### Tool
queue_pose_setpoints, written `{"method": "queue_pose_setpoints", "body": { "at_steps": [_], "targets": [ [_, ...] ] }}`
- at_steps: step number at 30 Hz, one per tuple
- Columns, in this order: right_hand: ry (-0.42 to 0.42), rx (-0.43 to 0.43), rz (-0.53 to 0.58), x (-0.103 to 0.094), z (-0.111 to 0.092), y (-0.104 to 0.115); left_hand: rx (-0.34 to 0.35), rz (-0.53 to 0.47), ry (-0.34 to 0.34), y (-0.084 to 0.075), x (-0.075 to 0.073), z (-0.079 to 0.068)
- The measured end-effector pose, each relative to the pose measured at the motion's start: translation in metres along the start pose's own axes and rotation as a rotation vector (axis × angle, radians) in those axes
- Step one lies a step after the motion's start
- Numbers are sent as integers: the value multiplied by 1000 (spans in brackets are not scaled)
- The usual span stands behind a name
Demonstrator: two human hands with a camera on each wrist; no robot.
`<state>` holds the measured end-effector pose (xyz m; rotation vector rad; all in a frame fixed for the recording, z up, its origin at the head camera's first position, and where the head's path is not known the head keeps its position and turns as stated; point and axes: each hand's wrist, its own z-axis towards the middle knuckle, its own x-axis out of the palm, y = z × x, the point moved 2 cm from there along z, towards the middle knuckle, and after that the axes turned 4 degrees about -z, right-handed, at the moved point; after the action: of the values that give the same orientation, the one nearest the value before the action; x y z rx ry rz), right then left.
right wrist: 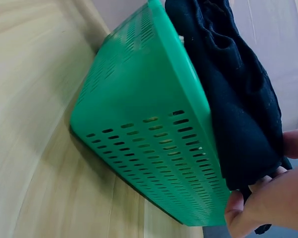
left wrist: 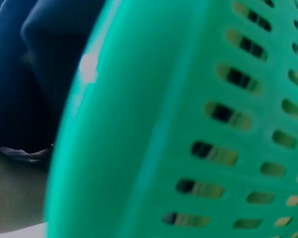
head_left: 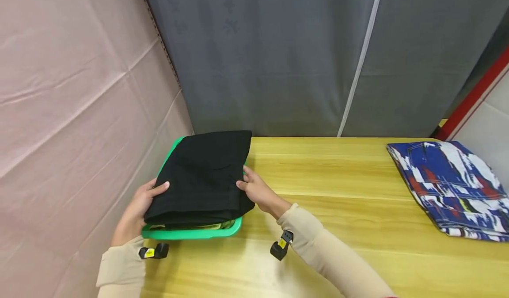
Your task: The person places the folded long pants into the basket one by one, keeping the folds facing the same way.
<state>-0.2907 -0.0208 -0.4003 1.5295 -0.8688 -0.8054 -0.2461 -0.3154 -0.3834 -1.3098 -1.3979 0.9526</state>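
A folded black garment (head_left: 203, 174) lies over the top of a green plastic basket (head_left: 191, 234), covering most of its opening. Green patterned cloth (head_left: 216, 226) peeks out beneath it at the near rim. My left hand (head_left: 137, 207) grips the garment's left edge, thumb on top and the other fingers mostly hidden. On the opposite side, my right hand (head_left: 260, 192) pinches the right edge. From the right wrist, the thick black layers (right wrist: 243, 109) bulge above the rim, with fingers (right wrist: 268, 186) curled at their corner. The left wrist view is mostly filled by the slotted basket wall (left wrist: 154, 124).
The basket stands on a yellow wood-grain table (head_left: 318, 174), close to a pink cloth-covered wall (head_left: 79, 112) on the left. A folded blue, white and red patterned garment (head_left: 453, 187) lies at the far right. A grey curtain (head_left: 270, 59) hangs behind the table.
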Motion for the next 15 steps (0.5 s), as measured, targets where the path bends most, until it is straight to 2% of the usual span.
{"method": "queue_pose_setpoints", "body": {
  "at_steps": [7,12,15],
  "targets": [
    [-25,55,-25,7,9,1,-13,175,-36,-1,-16,0],
    [2,65,-39,12,12,-3,-51,185,-35,6,-25,0],
    [6,68,-84,13,13,-4,-62,228,-47,5,-27,1]
  ]
}}
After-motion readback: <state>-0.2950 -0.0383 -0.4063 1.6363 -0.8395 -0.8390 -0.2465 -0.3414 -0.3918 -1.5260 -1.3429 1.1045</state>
